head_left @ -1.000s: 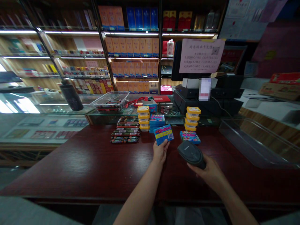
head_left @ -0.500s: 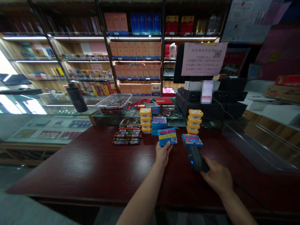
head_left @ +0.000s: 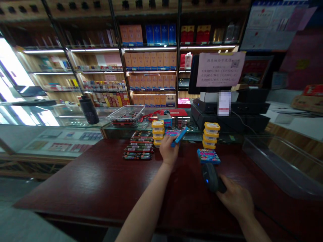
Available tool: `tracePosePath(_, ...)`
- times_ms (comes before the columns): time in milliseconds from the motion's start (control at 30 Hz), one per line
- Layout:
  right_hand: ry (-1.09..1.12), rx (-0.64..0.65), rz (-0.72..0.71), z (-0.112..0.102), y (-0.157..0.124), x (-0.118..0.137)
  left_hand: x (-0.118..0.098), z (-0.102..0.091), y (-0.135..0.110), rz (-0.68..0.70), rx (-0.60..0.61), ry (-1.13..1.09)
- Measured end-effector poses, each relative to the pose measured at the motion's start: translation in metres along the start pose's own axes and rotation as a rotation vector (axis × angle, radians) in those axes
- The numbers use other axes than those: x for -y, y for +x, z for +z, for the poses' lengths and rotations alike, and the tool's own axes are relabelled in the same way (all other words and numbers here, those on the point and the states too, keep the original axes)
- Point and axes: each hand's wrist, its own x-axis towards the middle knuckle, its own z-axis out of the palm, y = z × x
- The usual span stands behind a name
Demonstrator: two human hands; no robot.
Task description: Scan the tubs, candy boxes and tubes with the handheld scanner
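My left hand grips a thin blue candy-style box, now turned edge-on, in front of a stack of similar blue boxes that it partly hides. My right hand is wrapped round the handle of a black barcode scanner with a small blue light, low over the table. Just beyond the scanner lies a blue and pink box. Behind that stands a stack of yellow-lidded tubs. Another stack of yellow tubs rises left of the blue stack, beside a row of dark stick-shaped packets.
A clear plastic bin sits at the right of the dark red table. On the glass counter behind are a clear tray of packets, a black bottle and a monitor with a pink notice. The scanner's cable trails right.
My left hand has moved left and turned the blue box from its barcode face to its edge, nearer the blue stack. The scanner stays near its place. The camera view has tilted up slightly.
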Motion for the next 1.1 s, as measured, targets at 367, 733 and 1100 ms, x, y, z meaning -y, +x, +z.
tracePosePath(367, 0.050, 0.076, 0.057, -0.004, 0.004, 0.005, 0.030, 0.012, 0.051, 0.298, 0.574, 0.715)
tracePosePath(733, 0.038, 0.123, 0.092, -0.004, 0.006, 0.004, 0.038, 0.026, 0.047, 0.162, 0.535, 0.734)
tracePosePath(1100, 0.025, 0.136, 0.150, -0.012, 0.010, 0.010, 0.026, 0.030, 0.003, 0.288, 0.468, 0.471)
